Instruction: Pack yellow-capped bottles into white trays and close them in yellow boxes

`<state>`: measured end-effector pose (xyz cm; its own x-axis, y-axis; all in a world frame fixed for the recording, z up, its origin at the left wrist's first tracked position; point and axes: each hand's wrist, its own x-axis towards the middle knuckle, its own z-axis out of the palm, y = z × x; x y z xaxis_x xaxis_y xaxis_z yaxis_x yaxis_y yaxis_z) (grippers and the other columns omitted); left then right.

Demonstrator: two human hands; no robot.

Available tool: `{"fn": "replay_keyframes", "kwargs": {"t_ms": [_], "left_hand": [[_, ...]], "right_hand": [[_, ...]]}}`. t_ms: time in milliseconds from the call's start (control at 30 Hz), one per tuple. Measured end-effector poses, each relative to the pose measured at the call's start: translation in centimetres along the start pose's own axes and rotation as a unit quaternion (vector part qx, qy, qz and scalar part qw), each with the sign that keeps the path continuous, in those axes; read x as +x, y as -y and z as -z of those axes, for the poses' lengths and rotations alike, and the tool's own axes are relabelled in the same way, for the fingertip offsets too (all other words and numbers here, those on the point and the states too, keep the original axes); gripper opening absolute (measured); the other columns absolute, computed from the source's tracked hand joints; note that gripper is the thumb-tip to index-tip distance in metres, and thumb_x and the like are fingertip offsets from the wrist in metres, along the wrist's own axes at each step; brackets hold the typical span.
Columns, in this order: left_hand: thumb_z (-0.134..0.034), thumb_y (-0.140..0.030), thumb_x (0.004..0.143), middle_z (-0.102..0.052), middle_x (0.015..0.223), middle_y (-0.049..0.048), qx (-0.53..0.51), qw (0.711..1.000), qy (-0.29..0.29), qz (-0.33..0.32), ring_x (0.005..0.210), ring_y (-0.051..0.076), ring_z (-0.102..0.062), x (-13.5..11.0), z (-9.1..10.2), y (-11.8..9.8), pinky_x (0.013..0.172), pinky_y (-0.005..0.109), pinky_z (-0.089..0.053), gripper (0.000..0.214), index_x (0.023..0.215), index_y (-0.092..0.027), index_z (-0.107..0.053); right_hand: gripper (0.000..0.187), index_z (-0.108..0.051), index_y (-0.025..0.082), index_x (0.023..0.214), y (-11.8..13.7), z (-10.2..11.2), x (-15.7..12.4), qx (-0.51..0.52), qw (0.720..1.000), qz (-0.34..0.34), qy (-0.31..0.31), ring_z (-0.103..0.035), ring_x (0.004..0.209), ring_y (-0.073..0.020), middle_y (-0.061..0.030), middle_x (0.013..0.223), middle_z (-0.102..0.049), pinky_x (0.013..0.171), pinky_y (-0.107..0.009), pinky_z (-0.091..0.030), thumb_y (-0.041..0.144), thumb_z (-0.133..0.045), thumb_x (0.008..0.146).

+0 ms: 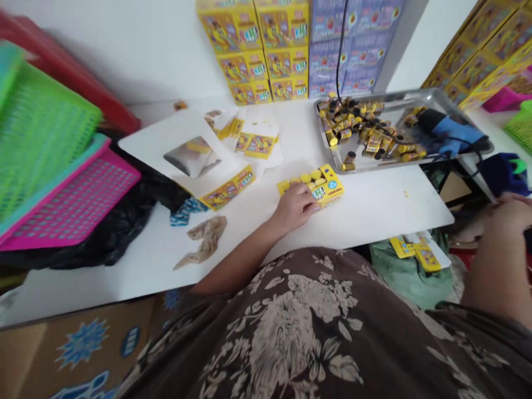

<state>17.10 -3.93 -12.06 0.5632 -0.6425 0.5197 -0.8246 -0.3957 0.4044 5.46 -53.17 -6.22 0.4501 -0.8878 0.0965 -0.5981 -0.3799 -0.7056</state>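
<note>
On the white table, a yellow cardboard display box (333, 184) holds several small cups with yellow lids (315, 174). My left hand (296, 206) is closed on the left front part of this box, its fingers bent over the edge. Far to the right, my right hand (512, 211) is blurred and cut by the frame edge, so its fingers cannot be made out. Closest to it is a dark blue item with a green mark (505, 170). A metal tray (374, 164) holds many loose yellow-brown cups (376, 138) and a blue and black tool with a cord (451, 133).
Stacked yellow boxes (249, 61) and purple boxes (332, 61) line the wall. An open white carton (153, 138) and flat yellow cards (260, 145) lie left of centre. Green (45, 133) and pink baskets (83, 199) stand at left. Crumpled brown paper (205, 241) lies near the front.
</note>
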Motion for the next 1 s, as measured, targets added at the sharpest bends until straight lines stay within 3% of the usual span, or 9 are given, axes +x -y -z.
{"fn": "replay_keyframes", "kwargs": {"t_ms": [100, 200, 267, 333, 500, 600, 733, 933, 1000], "left_hand": [[-0.061, -0.026, 0.104, -0.067, 0.09, 0.0054, 0.004, 1.0, -0.008, -0.004, 0.086, 0.022, -0.058, -0.2, -0.4, 0.1, 0.089, 0.042, -0.051, 0.028, 0.077, -0.022, -0.071], [-0.058, -0.022, 0.104, -0.067, 0.09, 0.0052, 0.014, 1.0, -0.005, -0.014, 0.086, 0.022, -0.059, -0.2, -0.6, 0.1, 0.088, 0.043, -0.051, 0.03, 0.076, -0.022, -0.068], [-0.056, -0.021, 0.104, -0.068, 0.09, 0.0054, 0.014, 0.999, -0.01, -0.029, 0.089, 0.022, -0.061, -0.3, -0.6, 0.1, 0.089, 0.043, -0.051, 0.029, 0.077, -0.022, -0.068], [-0.056, -0.021, 0.105, -0.07, 0.092, 0.0057, 0.009, 0.999, -0.025, -0.041, 0.093, 0.023, -0.064, -0.5, -0.7, 0.0, 0.089, 0.043, -0.051, 0.028, 0.079, -0.022, -0.067], [-0.054, -0.021, 0.106, -0.073, 0.095, 0.0062, 0.005, 0.998, -0.063, -0.016, 0.094, 0.022, -0.067, -1.2, -1.1, -0.2, 0.088, 0.043, -0.053, 0.029, 0.079, -0.023, -0.062], [-0.053, -0.021, 0.107, -0.073, 0.094, 0.0064, 0.001, 0.997, -0.067, -0.023, 0.093, 0.022, -0.066, -1.3, -1.2, -0.3, 0.088, 0.043, -0.053, 0.031, 0.078, -0.023, -0.062], [-0.052, -0.019, 0.107, -0.072, 0.098, 0.0074, -0.006, 0.999, -0.045, -0.006, 0.095, 0.023, -0.064, -1.4, -1.2, -0.4, 0.09, 0.045, -0.053, 0.03, 0.081, -0.023, -0.066], [-0.051, -0.015, 0.104, -0.068, 0.106, 0.0096, 0.034, 0.999, -0.005, -0.026, 0.101, 0.027, -0.059, -1.3, -0.9, -1.0, 0.092, 0.045, -0.052, 0.032, 0.118, -0.022, -0.079], [-0.053, -0.018, 0.105, -0.067, 0.108, 0.0117, 0.057, 0.998, 0.026, -0.025, 0.103, 0.028, -0.059, -0.9, -0.7, -1.4, 0.095, 0.047, -0.052, 0.029, 0.116, -0.019, -0.08]], "right_hand": [[0.031, -0.057, 0.028, 0.066, 0.7, -4.6, -7.5, 0.197, 0.979, 0.037, -0.027, -0.044, 0.048, -0.0147, 0.0026, 0.057, -0.045, 0.047, -0.032, -0.04, 0.045, -0.075, 0.084], [0.027, -0.07, 0.026, 0.078, 4.0, -9.5, -17.3, 0.39, 0.898, 0.106, 0.174, -0.045, 0.046, -0.0116, 0.0053, 0.058, -0.055, 0.044, -0.027, -0.039, 0.044, -0.088, 0.069], [0.028, -0.074, 0.027, 0.084, 6.7, -11.9, -22.5, 0.421, 0.855, 0.125, 0.276, -0.046, 0.046, -0.0107, 0.0061, 0.06, -0.059, 0.044, -0.026, -0.039, 0.049, -0.088, 0.073], [0.029, -0.076, 0.027, 0.087, 8.8, -13.8, -25.6, 0.417, 0.834, 0.147, 0.331, -0.046, 0.048, -0.0101, 0.0051, 0.065, -0.064, 0.046, -0.026, -0.041, 0.053, -0.086, 0.077], [0.028, -0.076, 0.027, 0.094, 10.1, -16.2, -26.9, 0.367, 0.848, 0.177, 0.339, -0.052, 0.055, -0.0126, 0.0045, 0.069, -0.067, 0.055, -0.03, -0.049, 0.052, -0.084, 0.083], [0.033, -0.075, 0.03, 0.113, 9.7, -16.7, -26.8, 0.353, 0.862, 0.183, 0.314, -0.055, 0.057, -0.0153, 0.0071, 0.065, -0.06, 0.06, -0.033, -0.052, 0.043, -0.084, 0.084], [0.041, -0.068, 0.03, 0.12, 9.4, -16.9, -27.1, 0.352, 0.866, 0.159, 0.317, -0.052, 0.053, -0.0151, 0.0087, 0.064, -0.055, 0.054, -0.032, -0.048, 0.044, -0.083, 0.085], [0.046, -0.061, 0.03, 0.116, 9.1, -17.0, -27.0, 0.381, 0.849, 0.143, 0.336, -0.049, 0.05, -0.014, 0.009, 0.066, -0.056, 0.047, -0.03, -0.043, 0.048, -0.083, 0.081], [0.048, -0.06, 0.03, 0.119, 8.8, -17.0, -27.1, 0.397, 0.84, 0.142, 0.341, -0.052, 0.05, -0.0149, 0.0085, 0.068, -0.059, 0.047, -0.03, -0.046, 0.046, -0.082, 0.079]]}}
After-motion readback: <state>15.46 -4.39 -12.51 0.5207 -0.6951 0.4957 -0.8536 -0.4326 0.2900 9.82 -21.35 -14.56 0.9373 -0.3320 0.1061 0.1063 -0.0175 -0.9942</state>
